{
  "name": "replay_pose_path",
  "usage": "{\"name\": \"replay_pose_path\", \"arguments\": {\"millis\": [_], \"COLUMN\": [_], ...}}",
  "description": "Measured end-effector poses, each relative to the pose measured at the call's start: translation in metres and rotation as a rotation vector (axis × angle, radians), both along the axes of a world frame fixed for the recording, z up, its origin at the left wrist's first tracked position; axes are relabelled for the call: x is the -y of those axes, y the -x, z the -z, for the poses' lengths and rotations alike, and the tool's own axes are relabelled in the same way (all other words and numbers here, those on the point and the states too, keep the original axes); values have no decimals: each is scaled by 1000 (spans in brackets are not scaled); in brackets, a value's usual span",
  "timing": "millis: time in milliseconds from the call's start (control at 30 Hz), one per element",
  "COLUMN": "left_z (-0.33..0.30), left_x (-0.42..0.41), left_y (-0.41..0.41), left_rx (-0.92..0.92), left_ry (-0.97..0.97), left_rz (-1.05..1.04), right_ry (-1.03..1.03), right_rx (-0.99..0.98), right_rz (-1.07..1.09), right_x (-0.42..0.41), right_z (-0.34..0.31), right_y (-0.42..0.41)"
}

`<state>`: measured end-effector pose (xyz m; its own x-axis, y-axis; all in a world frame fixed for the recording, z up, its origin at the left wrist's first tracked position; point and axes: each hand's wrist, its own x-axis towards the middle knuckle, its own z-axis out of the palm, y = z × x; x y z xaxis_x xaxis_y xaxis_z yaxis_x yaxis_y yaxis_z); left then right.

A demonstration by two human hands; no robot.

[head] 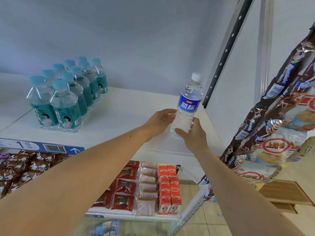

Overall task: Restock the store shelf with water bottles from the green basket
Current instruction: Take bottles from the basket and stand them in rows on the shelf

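A clear water bottle (188, 103) with a blue label and white cap is tilted slightly right over the right end of the white shelf (129, 116). My left hand (160, 121) grips its lower body from the left. My right hand (192, 135) grips its base from the front right. Whether the bottle's bottom touches the shelf is hidden by my hands. Several bottles with teal labels and light blue caps (68, 94) stand in rows at the left of the same shelf. Blurred bottles (104, 229) show at the bottom edge; the green basket is out of sight.
A black perforated upright (226, 50) frames the shelf's right side. Hanging snack bags (279, 116) crowd the right. Below are a shelf of red packets and orange cartons (168, 186) and brown snack packs (22, 169). A wooden pallet (286, 193) lies on the floor.
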<state>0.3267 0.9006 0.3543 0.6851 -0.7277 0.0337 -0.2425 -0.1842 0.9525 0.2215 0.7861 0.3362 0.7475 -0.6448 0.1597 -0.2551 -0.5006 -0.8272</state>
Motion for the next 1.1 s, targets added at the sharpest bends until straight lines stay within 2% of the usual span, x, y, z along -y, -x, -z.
{"name": "replay_pose_path", "arguments": {"millis": [667, 1100], "left_z": [1, 0], "left_x": [88, 95], "left_y": [-151, -166], "left_rx": [297, 211], "left_ry": [-55, -143], "left_rz": [-100, -107], "right_ry": [228, 244], "right_rx": [-148, -159], "right_rz": [-3, -20], "right_x": [87, 99], "right_z": [-9, -7], "right_y": [-183, -199]}}
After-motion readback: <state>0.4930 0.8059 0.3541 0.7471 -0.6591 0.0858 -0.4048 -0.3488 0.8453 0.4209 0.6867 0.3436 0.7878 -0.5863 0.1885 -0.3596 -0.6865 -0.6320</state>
